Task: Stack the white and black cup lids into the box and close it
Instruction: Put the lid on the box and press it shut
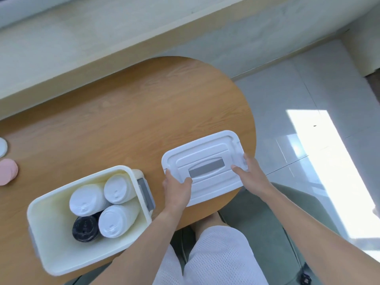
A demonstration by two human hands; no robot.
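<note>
An open cream box (51,239) stands at the table's near left edge. Inside it lie three stacks of white cup lids (86,199) on their sides and one stack of black cup lids (84,228). The white box cover (207,153), with a grey strip in its handle, rests at the table's right rim. My left hand (176,192) grips the cover's near left corner. My right hand (249,171) grips its right end.
The rounded wooden table (127,112) ends just right of the cover. A pink disc (7,174) and a white disc (2,147) lie at the far left edge. A grey latch (147,193) sits on the box's right wall. Below are my lap and a green seat (267,233).
</note>
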